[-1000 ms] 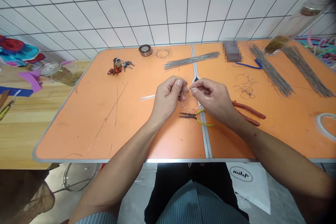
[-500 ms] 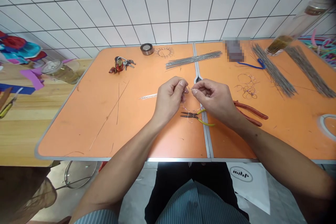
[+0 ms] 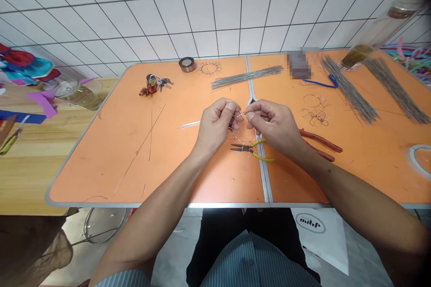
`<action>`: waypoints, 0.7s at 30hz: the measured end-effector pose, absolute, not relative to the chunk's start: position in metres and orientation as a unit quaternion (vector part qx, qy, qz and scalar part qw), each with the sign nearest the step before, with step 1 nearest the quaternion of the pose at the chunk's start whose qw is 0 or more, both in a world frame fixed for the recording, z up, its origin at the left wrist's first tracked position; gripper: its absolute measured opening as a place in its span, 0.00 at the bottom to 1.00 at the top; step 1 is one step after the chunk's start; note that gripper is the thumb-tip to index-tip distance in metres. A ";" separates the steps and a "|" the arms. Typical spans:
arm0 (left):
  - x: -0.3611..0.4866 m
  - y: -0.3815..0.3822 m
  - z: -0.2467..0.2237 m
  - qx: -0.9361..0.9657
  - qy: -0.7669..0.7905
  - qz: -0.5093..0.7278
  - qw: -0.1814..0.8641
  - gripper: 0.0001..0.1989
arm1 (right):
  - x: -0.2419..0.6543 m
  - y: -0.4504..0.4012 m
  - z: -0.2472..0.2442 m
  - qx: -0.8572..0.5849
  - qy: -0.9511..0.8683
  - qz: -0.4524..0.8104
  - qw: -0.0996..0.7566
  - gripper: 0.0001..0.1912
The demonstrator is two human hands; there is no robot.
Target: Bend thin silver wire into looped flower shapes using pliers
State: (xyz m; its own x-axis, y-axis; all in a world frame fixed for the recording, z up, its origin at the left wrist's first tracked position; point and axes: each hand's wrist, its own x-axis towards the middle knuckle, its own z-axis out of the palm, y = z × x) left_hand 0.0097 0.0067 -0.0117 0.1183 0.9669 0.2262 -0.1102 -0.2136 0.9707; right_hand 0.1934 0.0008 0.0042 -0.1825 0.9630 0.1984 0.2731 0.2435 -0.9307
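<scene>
Between my hands is a thin wire ring [image 3: 238, 137] with small twisted loops along it. My left hand [image 3: 218, 123] is closed, thumb and forefinger pinching the ring's far left part. With thumb and fingertips my right hand [image 3: 271, 121] pinches the wire just to the right of that; the exact grip is too small to see. Below the ring lie yellow-handled pliers [image 3: 247, 148], their jaws pointing left. Red-handled pliers [image 3: 321, 140] lie partly hidden under my right wrist. A few straight wires [image 3: 188, 124] poke out from behind my left hand.
Wire bundles lie at the back [image 3: 247, 77] and right [image 3: 352, 92]. Finished-looking wire rings [image 3: 210, 68], loose wire loops [image 3: 316, 114], a tape roll [image 3: 187, 64] and keys [image 3: 158, 84] are on the orange table [image 3: 101, 143]. A tilted-looking glass bottle [image 3: 360, 51] stands at the back right.
Both hands stay together at the ring. My right fingers have shifted slightly at the wire and the lower fingers have loosened a little. The view has moved slightly.
</scene>
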 end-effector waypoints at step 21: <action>0.012 0.005 -0.011 0.560 0.367 0.550 0.500 0.20 | 0.189 0.001 0.001 -0.470 -0.665 0.386 0.433 0.05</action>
